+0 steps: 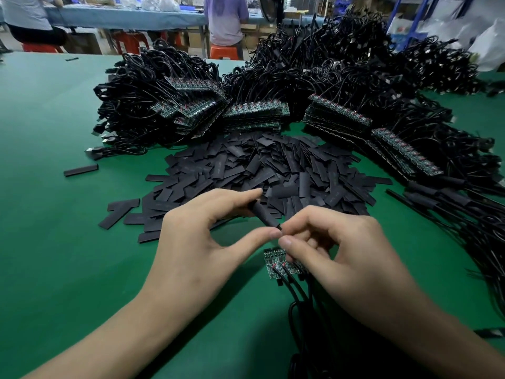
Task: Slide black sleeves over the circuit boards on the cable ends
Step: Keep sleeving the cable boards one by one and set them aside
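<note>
Sleeve (pixel 264 214) pinched between left hand (pixel 203 242), right hand (pixel 344 247).

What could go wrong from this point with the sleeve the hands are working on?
The left hand pinches a black sleeve only at its ends, so it may flatten and snag on a board edge. The right hand holds several small circuit boards bunched together; a neighbouring board or its cable could get in the way. The loose sleeve pile lies just behind the hands and could be scattered.
</note>
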